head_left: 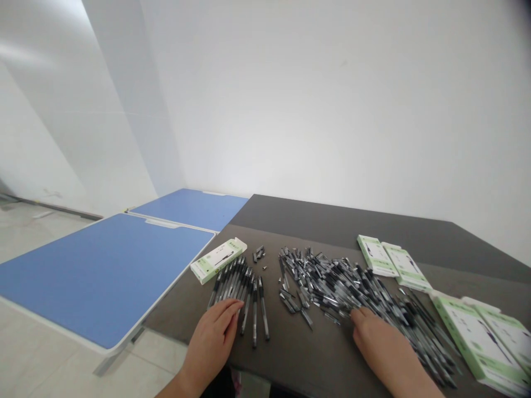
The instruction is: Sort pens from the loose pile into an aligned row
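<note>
My left hand (211,342) lies flat at the near end of a loose row of black ballpoint pens (237,287), its fingers over the lowest pens. My right hand (375,345) rests its fingertips on the edge of a large heap of black pens (344,290) spread across the dark table (315,359). Neither hand visibly grips anything. A white-and-green pen box (218,261) lies just beyond the row. Several similar boxes sit to the right, including one (376,255) behind the heap and one (477,342) near the right edge.
A small cluster of dark pen parts (259,253) lies between the box and the heap. Left of the dark table stand two blue folding tables with white rims (99,276), over a pale tiled floor. A white wall rises behind.
</note>
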`<state>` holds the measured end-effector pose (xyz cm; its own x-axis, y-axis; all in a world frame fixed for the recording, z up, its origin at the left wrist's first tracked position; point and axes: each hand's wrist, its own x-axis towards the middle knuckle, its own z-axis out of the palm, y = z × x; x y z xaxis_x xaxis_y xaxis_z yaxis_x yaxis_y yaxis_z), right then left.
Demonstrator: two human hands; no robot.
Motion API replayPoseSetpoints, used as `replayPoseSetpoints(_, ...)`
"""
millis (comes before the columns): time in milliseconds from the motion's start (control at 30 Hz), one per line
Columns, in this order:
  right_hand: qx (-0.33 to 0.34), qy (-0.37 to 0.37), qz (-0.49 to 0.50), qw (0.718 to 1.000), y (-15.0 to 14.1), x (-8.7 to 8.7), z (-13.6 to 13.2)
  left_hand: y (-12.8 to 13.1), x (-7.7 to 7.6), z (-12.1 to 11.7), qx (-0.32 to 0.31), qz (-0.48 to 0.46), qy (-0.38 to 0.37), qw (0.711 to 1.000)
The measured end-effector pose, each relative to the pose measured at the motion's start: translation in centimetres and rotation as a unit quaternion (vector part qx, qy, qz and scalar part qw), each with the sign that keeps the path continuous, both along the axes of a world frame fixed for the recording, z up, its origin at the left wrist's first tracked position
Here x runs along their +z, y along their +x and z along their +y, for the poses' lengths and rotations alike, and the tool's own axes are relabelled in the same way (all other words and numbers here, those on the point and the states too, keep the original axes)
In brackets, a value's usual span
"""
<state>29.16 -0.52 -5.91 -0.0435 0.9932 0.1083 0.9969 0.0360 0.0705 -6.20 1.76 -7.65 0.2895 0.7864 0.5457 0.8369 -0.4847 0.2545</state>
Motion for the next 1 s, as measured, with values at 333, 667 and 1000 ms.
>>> replayPoseSetpoints(333, -0.029, -0.003, 0.336, 0.942, -3.4, 5.0, 4.1, 4.2, 5.0, 3.0, 0.010, -0.079, -0.053, 0.995)
replayPoseSetpoints(667, -0.026, 0.057, 0.539, 0.840, -4.4, 1.4, 6.5, 10.9, 5.1, 13.3, 0.069, 0.069, -0.306, 0.947)
replayPoseSetpoints(1000, -0.027, 0.048, 0.587, 0.807, -4.4, 2.2, 5.9, 12.6, 3.6, 15.4, 0.098, 0.159, -0.402, 0.896)
